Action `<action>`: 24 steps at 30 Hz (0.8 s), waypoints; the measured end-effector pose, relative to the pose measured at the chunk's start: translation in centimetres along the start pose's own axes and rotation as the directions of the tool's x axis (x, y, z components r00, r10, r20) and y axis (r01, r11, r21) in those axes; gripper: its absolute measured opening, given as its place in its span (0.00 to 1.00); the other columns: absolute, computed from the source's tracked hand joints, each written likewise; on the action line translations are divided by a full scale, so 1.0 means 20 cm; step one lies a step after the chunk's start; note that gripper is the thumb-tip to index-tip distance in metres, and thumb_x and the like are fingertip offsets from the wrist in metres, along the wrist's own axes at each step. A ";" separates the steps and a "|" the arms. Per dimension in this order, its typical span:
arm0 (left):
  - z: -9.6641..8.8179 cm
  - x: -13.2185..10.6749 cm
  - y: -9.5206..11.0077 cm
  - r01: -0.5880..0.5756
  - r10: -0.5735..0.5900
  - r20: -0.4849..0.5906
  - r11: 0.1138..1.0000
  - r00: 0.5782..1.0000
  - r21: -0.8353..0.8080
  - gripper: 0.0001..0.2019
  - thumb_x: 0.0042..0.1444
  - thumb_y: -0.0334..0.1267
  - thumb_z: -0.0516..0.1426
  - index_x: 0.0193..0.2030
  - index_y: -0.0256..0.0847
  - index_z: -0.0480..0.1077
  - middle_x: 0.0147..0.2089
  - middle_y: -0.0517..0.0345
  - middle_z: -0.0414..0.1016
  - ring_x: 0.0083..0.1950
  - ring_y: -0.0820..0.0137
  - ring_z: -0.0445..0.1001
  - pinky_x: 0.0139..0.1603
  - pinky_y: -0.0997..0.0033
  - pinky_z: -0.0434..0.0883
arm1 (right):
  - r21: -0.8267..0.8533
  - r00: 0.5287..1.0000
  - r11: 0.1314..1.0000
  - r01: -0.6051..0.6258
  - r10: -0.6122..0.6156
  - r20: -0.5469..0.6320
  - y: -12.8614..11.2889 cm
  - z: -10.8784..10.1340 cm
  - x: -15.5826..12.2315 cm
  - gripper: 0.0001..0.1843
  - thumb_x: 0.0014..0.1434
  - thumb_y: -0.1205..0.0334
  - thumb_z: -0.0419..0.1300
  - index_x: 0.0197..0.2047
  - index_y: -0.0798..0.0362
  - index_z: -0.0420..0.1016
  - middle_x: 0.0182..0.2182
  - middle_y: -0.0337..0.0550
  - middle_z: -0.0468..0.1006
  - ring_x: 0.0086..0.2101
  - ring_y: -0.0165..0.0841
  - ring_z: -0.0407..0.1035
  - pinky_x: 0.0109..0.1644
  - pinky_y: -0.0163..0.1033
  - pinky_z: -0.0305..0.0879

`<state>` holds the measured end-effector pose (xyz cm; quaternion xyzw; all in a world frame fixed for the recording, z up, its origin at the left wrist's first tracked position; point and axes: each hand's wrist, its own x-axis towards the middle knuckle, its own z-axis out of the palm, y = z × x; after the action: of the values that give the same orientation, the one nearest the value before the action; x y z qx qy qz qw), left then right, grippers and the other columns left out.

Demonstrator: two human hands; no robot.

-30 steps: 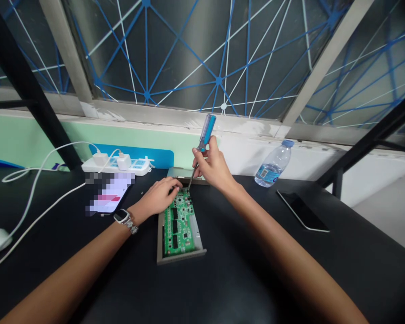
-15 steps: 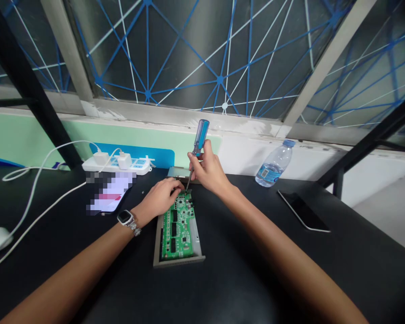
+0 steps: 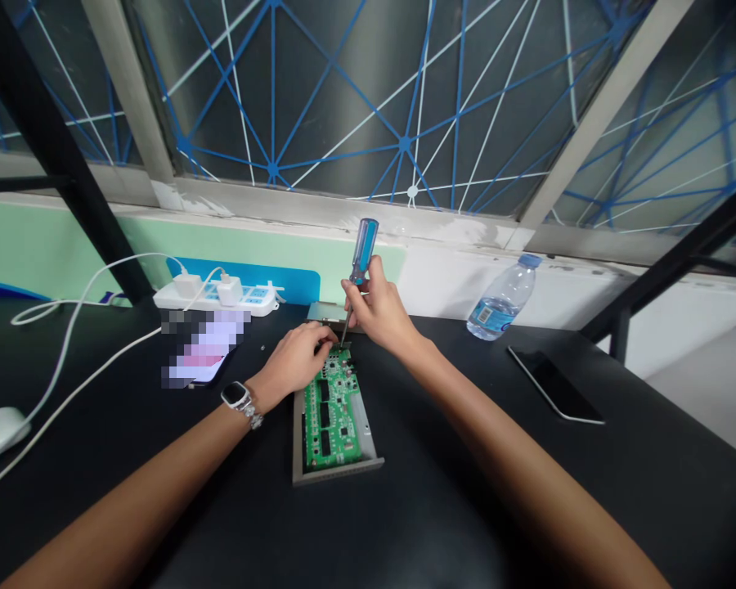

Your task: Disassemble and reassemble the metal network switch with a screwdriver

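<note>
A green circuit board [image 3: 334,417] lies in a shallow grey metal tray [image 3: 371,421] on the black table. My right hand [image 3: 377,307] is closed round the lower part of a screwdriver [image 3: 365,245] with a clear and blue handle. The screwdriver stands nearly upright, its shaft leaning slightly, with the tip down at the board's far end. My left hand [image 3: 298,356], with a watch [image 3: 235,394] on its wrist, rests over the far left corner of the board. Its fingers are bent together close to the screwdriver tip; what they pinch is hidden.
Behind the board lies a flat metal piece [image 3: 326,312]. A power strip [image 3: 261,299] with white cables and a lit phone [image 3: 212,352] are on the left, beside a white mouse [image 3: 0,433]. On the right are a water bottle [image 3: 496,307] and a dark phone [image 3: 552,384].
The near end of the tray and board has swung slightly to the right. Both hands keep their places at the far end, and the screwdriver is still upright there. The view has shifted a little.
</note>
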<state>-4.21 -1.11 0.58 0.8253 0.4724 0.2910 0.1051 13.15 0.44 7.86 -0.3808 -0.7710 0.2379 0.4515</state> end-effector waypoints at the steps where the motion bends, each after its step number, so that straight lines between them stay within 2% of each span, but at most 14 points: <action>1: 0.00 0.00 0.00 -0.002 0.002 -0.010 1.000 1.000 -0.001 0.09 0.61 0.34 0.53 0.41 0.43 0.74 0.43 0.53 0.76 0.46 0.60 0.75 0.48 0.58 0.70 | -0.001 1.000 1.000 0.002 -0.002 -0.002 0.00 0.00 0.00 0.11 0.66 0.52 0.51 0.47 0.46 0.54 0.26 0.35 0.73 0.18 0.30 0.69 0.24 0.39 0.64; 3: -0.01 0.01 0.02 -0.011 0.010 -0.044 0.999 0.999 -0.033 0.08 0.60 0.35 0.54 0.43 0.43 0.74 0.44 0.52 0.77 0.47 0.60 0.75 0.49 0.58 0.70 | -0.006 1.000 1.000 0.009 -0.009 -0.008 0.01 0.00 0.00 0.11 0.66 0.51 0.51 0.45 0.45 0.53 0.26 0.34 0.73 0.18 0.30 0.68 0.23 0.38 0.64; 6: -0.01 0.03 0.04 -0.033 0.015 -0.099 0.982 0.995 -0.185 0.07 0.59 0.36 0.56 0.43 0.42 0.72 0.44 0.53 0.78 0.46 0.62 0.76 0.48 0.61 0.71 | -0.024 1.000 0.999 0.026 -0.026 -0.009 0.02 0.01 0.01 0.10 0.67 0.52 0.50 0.45 0.45 0.52 0.25 0.33 0.73 0.18 0.30 0.68 0.24 0.38 0.63; 12: 0.02 0.10 0.09 -0.013 -0.091 -0.160 0.832 0.983 -0.555 0.06 0.56 0.38 0.60 0.37 0.39 0.70 0.35 0.55 0.78 0.36 0.67 0.77 0.40 0.68 0.73 | -0.071 0.999 0.997 0.036 -0.038 -0.026 0.03 0.02 0.02 0.11 0.66 0.52 0.52 0.43 0.46 0.52 0.26 0.36 0.72 0.21 0.32 0.69 0.25 0.36 0.61; 17: 0.06 0.13 0.07 -0.006 -0.156 -0.199 0.772 0.968 -0.636 0.05 0.53 0.35 0.62 0.33 0.37 0.72 0.31 0.56 0.77 0.33 0.68 0.77 0.36 0.71 0.73 | -0.107 0.999 0.994 0.021 -0.024 -0.024 0.04 0.02 0.02 0.11 0.66 0.53 0.53 0.43 0.47 0.52 0.27 0.37 0.72 0.23 0.32 0.70 0.27 0.36 0.61; 24: 0.07 0.12 0.06 -0.027 -0.141 -0.195 0.741 0.971 -0.671 0.04 0.54 0.34 0.61 0.32 0.36 0.73 0.30 0.57 0.77 0.32 0.69 0.77 0.35 0.73 0.72 | -0.122 0.999 0.993 -0.002 -0.002 -0.038 0.04 0.04 0.02 0.11 0.66 0.54 0.53 0.44 0.46 0.53 0.27 0.37 0.72 0.24 0.33 0.71 0.28 0.37 0.63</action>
<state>-1.63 0.48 0.92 0.6775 0.3704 0.5324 0.3470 12.71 1.18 7.11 -0.4121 -0.7754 0.1830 0.4421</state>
